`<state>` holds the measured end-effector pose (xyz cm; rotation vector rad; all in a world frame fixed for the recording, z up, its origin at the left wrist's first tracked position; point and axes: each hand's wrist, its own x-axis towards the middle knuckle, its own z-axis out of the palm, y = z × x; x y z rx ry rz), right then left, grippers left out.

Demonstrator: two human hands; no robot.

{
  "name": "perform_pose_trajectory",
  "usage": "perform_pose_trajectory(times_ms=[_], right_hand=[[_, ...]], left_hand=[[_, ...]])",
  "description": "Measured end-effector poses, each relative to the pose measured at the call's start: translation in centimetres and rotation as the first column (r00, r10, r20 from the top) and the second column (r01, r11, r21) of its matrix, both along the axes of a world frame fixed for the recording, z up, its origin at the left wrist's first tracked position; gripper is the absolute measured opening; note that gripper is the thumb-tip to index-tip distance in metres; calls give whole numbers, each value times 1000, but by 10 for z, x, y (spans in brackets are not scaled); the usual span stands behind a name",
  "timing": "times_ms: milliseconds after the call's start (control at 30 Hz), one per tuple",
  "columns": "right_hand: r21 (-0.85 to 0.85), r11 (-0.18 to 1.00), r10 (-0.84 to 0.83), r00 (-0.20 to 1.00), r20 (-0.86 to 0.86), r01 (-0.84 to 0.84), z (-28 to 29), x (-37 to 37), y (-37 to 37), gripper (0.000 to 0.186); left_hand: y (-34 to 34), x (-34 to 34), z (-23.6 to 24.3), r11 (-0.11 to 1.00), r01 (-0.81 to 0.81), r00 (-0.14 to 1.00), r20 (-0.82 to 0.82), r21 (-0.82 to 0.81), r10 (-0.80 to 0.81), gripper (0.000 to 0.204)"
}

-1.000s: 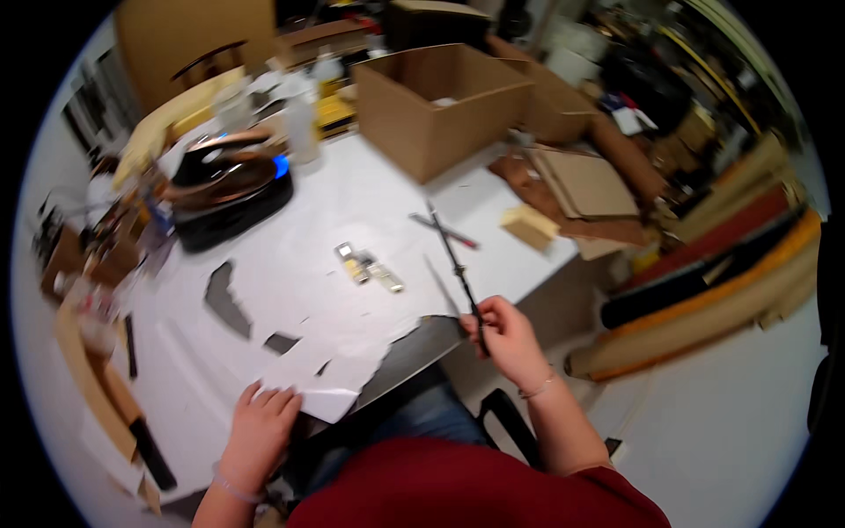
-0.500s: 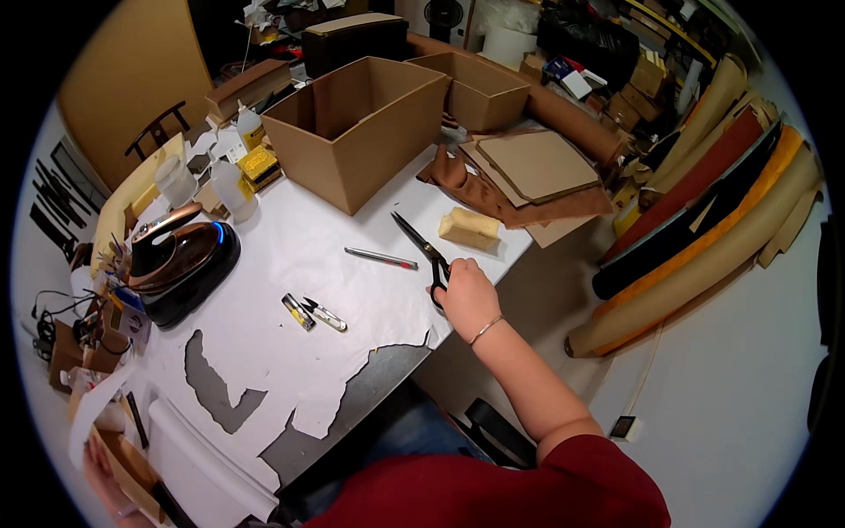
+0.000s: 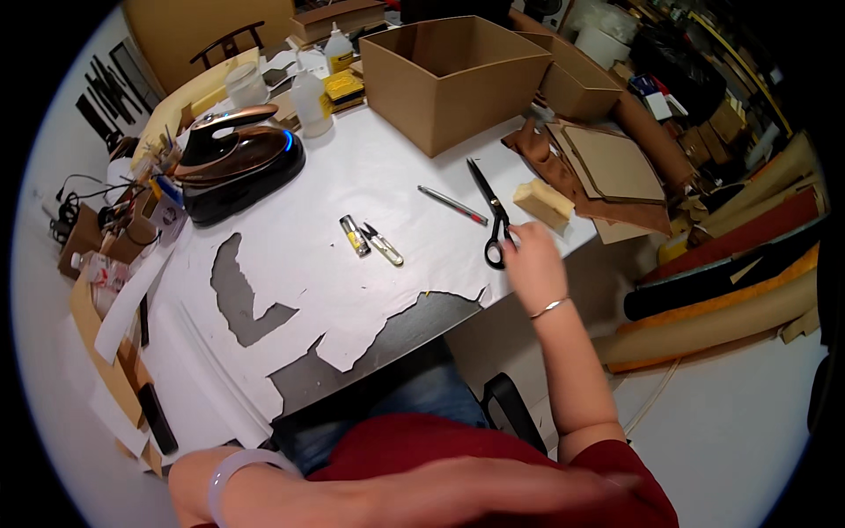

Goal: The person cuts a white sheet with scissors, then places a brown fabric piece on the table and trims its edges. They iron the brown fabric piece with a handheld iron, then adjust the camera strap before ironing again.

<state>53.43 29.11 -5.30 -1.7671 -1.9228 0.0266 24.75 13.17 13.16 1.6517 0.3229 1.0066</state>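
The right hand lies on the white paper sheet that covers the table, near its right edge. Its grip is loose: the fingers curl at the handle loops of the black scissors, touching them, but whether they are threaded through the loops cannot be told from here. The scissors lie flat on the paper, their blades shut and running away from the grip toward the far side of the table, the points ending just short of the open cardboard box. Just to the right of the grip, at the table's edge, sits a small tan foam block. To the left of the grip lies a thin pen, slanted and apart from the scissor blades. Farther left are a small yellow cutter and a pair of thread snips, side by side. Well beyond them to the far left stands a copper-coloured iron on its dark base. Nearer the person than the grip, the paper's torn edge leaves the grey table bare.

The left hand is not seen; only the left forearm, with a pale bangle on it, crosses the bottom of the view, so its grip cannot be told.
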Motion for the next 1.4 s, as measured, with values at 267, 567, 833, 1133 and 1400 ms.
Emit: perform_pose_trajectory(times_ms=[267, 567, 833, 1133, 1400], right_hand=[[-184, 805, -291, 105, -951, 564, -29, 246, 126, 40], [-566, 799, -440, -443, -781, 203, -142, 407, 238, 37], [-786, 556, -776, -169, -608, 271, -151, 460, 292, 58], [-513, 635, -650, 41, -759, 577, -105, 379, 302, 58], [-459, 632, -123, -503, -855, 625, -17, 306, 271, 35]], left_hand=[[-29, 47, 17, 993, 120, 897, 426, 22, -118, 40], [-45, 20, 29, 981, 5, 888, 450, 193, -93, 39], [-55, -68, 73, 857, -225, 951, -88, 463, 297, 33], [-62, -156, -61, 194, -717, -321, -564, 669, 761, 56], [-107, -241, -179, 93, -866, -375, -761, 492, 529, 76]])
